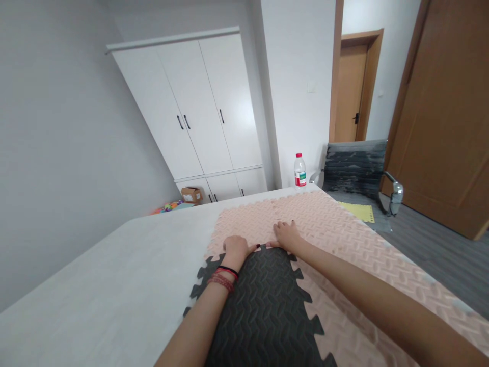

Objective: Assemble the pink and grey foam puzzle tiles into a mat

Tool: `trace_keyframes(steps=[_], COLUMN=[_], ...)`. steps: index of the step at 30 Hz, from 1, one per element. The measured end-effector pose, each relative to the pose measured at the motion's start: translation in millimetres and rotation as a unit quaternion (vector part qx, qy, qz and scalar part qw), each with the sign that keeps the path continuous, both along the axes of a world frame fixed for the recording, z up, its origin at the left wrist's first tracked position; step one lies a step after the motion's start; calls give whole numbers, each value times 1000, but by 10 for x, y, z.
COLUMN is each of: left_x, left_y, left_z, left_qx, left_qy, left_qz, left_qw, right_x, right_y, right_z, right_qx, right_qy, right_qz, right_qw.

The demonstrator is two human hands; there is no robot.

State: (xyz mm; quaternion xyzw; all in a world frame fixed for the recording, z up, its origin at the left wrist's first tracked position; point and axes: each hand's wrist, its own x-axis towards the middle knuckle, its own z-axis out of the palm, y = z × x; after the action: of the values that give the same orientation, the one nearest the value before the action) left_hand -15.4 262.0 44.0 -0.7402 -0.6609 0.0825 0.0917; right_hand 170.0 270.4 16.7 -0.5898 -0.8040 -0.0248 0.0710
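A black foam mat tile [267,306] with jagged interlocking edges lies before me, its textured surface arched up in the middle. Its far edge meets pink foam mat tiles [248,219]. At the left of that seam is my left hand [236,248], fingers curled and partly hidden, thumb stretched along the black tile's edge. A black band and red bracelets circle that wrist. To the right, my right hand [286,237] rests on the pink mat with fingers spread, its thumb at the seam. The black tile's right teeth lie over the pink mat, apparently not interlocked.
A white surface [114,275] carries the mats. At its far edge stands a clear bottle [300,171] with a red cap. Beyond are a white wardrobe [198,107], a cardboard box [191,194] and colourful items [171,206]. A dark chair [355,168] holds a yellow sheet [359,211].
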Motion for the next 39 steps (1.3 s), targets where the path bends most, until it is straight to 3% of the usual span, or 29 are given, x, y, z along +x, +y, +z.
trace_keyframes(steps=[5,8,15,18,26,31,39], left_x=[-475,-666,-557,-603,-1041,-1026,-1235], left_y=[-49,-131,-103,-45,-44,-47,-87], left_z=[201,184,-119,-123,-126,-225,-179], left_qx=[-25,-24,24,21,-18,0,-26], left_qy=[-2,-11,-38,-61,-136,-179,-281], left_qz=[-98,-133,-95,-105,-179,-170,-174], left_qw=[995,991,994,992,974,969,944], right_x=[190,289,286,286,425,390,563], right_y=[25,69,75,64,112,67,146], right_z=[11,-21,-108,-114,-96,-117,-107], right_qx=[-14,-27,-31,-38,-74,-69,-128], right_qy=[18,30,39,40,57,70,78], right_qz=[34,53,54,55,77,75,116], right_qw=[999,998,997,997,993,992,982])
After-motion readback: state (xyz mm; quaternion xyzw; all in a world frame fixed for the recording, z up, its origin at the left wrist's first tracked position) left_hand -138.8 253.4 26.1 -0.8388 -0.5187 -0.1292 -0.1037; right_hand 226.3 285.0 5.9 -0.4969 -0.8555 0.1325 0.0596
